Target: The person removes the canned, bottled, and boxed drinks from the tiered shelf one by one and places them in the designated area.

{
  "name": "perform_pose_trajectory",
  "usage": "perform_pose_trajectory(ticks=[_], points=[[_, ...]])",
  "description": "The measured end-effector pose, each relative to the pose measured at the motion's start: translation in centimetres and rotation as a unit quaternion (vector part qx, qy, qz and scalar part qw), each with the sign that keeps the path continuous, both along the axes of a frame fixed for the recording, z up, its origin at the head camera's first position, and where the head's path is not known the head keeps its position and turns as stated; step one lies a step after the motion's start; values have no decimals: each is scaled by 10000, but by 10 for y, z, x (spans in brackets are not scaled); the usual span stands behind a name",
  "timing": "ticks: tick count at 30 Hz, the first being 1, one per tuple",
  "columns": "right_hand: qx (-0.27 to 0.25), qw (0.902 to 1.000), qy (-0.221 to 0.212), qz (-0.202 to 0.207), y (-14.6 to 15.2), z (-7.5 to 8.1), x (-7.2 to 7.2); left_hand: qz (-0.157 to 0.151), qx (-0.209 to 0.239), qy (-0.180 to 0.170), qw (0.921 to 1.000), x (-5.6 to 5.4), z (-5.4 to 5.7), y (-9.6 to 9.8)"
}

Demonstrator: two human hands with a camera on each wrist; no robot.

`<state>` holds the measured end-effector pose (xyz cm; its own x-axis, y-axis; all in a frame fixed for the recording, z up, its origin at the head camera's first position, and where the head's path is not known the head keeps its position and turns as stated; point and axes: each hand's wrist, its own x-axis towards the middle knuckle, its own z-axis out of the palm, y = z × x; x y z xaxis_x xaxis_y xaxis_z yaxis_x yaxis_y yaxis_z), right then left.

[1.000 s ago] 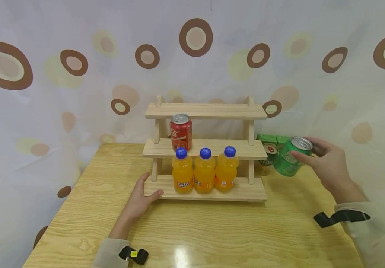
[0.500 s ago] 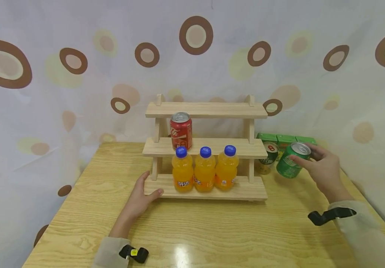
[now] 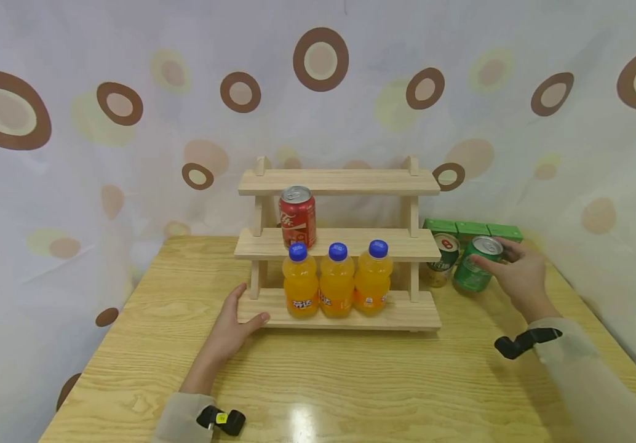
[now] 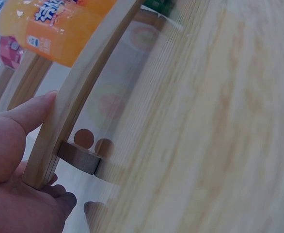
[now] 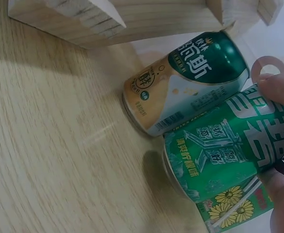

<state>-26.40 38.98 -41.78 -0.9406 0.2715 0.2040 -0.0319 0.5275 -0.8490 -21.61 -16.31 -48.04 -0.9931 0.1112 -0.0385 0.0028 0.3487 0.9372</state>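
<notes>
My right hand [image 3: 520, 275] grips a green soda can [image 3: 479, 264] between thumb and fingers, right of the wooden shelf. In the right wrist view this green can [image 5: 224, 145] leans a little, close beside a dark green and tan can [image 5: 190, 82]. On the left, my left hand [image 3: 229, 326] holds the end of the bottom tier of the three-tier wooden shelf [image 3: 340, 245]; its thumb lies on top and the other fingers reach underneath in the left wrist view. Several orange soda bottles [image 3: 337, 283] line the bottom tier. One red cola can [image 3: 298, 218] stands on the middle tier.
Green drink cartons [image 3: 472, 231] stand in a row behind the cans, at the table's back right. The wooden table [image 3: 351, 381] reaches back to a white curtain [image 3: 185, 92] with brown circles.
My right hand has carried the green can down and inward, beside the dark green and tan can. My left hand stays on the shelf end.
</notes>
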Motion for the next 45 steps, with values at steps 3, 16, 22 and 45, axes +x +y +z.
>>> perform_pose_trajectory(ticks=[3,16,22,45], points=[[72,10000,-47,-4,-1,-1,-4,3,15,-7,10000,1,1,0],[35,9997,-231,-91,-2,-11,-13,0,80,57,10000,3,3,1],[-116,9998,-103,135,0,-19,-14,26,43,37,10000,3,1,1],[-882,9913,625,756,17,-4,15,24,68,57,10000,3,4,1]])
